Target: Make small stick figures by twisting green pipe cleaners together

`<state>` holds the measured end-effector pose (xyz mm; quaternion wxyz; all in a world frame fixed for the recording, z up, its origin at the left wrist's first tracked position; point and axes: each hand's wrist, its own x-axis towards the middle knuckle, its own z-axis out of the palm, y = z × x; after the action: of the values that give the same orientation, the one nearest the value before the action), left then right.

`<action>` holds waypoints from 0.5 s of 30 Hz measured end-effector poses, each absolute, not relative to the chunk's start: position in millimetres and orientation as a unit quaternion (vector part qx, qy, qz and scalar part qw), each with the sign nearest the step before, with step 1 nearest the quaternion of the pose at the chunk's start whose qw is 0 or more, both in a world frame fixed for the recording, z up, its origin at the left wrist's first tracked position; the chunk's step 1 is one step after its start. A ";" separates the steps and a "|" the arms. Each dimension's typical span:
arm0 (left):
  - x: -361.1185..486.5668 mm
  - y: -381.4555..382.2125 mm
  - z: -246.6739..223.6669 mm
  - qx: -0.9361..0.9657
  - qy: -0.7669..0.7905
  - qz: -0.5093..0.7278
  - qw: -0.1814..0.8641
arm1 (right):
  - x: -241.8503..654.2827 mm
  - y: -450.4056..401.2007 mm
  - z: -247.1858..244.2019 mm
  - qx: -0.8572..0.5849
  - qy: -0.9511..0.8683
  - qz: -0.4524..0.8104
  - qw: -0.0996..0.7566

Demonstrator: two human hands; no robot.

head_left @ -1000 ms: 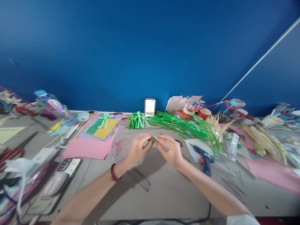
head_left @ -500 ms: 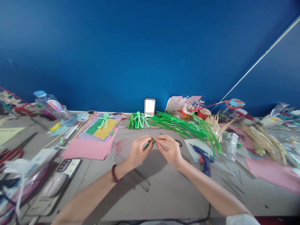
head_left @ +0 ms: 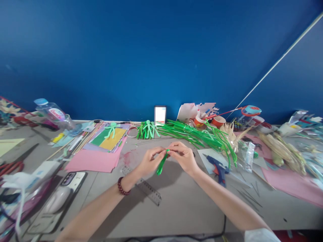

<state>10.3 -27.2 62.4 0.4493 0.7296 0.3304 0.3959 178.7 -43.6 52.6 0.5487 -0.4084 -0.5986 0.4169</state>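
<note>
Between my two hands is a short folded bundle of green pipe cleaner, its lower end hanging toward me. My left hand pinches it from the left, thumb and fingers closed near its top. From the right, my right hand pinches the upper tip of the same bundle. Both hands are raised over the table, with a clear ruler lying below the left wrist. Beyond the hands stand small green pipe cleaner figures, and long green pipe cleaners lie behind to the right.
At the right lie a blue glue gun on white paper and thin wires. Pink paper, a phone and a computer mouse are at the left. A small screen leans on the blue wall.
The green bundle now hangs down in plain sight between my hands; before, mostly my fingers covered it. My left hand has turned, and both hands remain close together.
</note>
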 end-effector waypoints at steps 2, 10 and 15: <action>10.7 -27.0 60.3 0.733 0.338 0.395 0.439 | 179.7 -42.9 53.0 -0.422 -0.603 0.398 0.547; 14.0 -25.4 50.1 0.756 0.341 0.370 0.419 | 183.2 -37.2 49.0 -0.451 -0.602 0.382 0.537; 15.1 -22.5 42.5 0.718 0.344 0.372 0.477 | 184.2 -32.3 46.0 -0.455 -0.562 0.425 0.546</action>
<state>15.1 -22.5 42.5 0.4772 0.7182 0.3437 0.3720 184.2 -32.3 46.0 0.5455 -0.4547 -0.5616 0.4247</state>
